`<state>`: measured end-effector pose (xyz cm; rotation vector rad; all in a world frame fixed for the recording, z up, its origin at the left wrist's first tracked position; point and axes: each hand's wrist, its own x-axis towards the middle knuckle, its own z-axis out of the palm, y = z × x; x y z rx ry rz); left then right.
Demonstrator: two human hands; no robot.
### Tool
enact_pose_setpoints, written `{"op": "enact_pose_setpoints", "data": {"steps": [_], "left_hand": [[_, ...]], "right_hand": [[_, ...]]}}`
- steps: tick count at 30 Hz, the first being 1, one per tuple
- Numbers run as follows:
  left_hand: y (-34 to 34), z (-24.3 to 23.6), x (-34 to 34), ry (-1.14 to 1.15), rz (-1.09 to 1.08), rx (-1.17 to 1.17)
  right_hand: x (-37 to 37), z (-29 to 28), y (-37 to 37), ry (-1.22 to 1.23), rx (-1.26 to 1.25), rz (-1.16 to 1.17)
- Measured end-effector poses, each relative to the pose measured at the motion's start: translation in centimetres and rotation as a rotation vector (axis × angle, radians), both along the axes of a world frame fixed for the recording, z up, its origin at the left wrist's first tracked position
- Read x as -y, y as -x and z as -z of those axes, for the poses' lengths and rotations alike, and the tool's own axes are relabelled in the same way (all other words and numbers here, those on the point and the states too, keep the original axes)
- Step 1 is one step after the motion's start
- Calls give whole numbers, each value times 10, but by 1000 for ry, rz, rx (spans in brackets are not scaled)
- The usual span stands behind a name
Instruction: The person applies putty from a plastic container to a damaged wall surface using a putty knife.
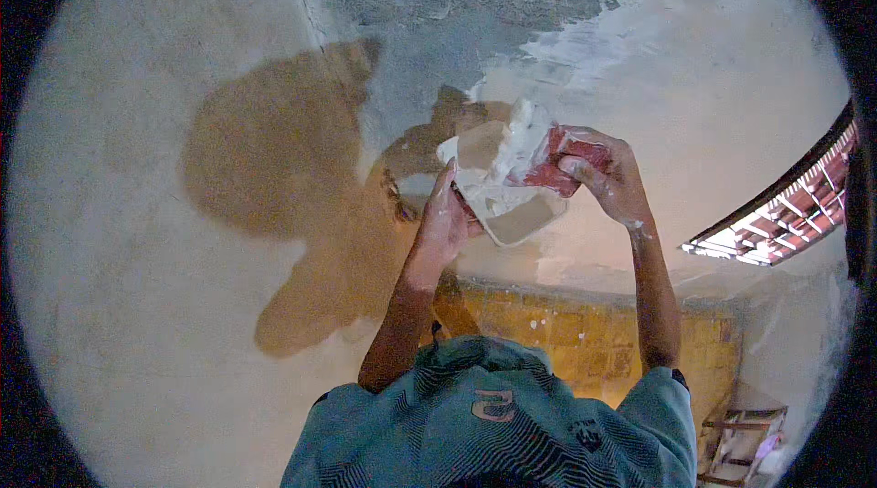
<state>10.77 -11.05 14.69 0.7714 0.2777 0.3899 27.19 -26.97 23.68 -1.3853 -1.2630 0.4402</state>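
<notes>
Frame centre: left hand [440,225] holds tan board [536,217], thumb at its left edge, other fingers mostly hidden. Right fingers [579,168] pinch red scraper [546,177], touching white paste [519,148] on board. Step: looks like gathering paste. Next move probably calls for loaded scraper, flat against grey patch [438,8], upper middle.

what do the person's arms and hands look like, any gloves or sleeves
The left hand and right hand are bare, no gloves, with a white smear at the right wrist. The forearms are bare too, below short teal sleeves with dark edges.
</notes>
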Motion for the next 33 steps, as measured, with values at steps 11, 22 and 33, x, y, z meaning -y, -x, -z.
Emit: {"op": "enact_pose_setpoints", "data": {"steps": [11,22,33], "left_hand": [[3,-1,-5,23,-53,18],[-3,6,-12,14,-59,96],[-13,-29,-14,-45,-41,8]], "right_hand": [[-3,3,3,4,-108,110],[8,-5,18,-44,-77,166],[6,-34,7,-109,-51,217]]}}
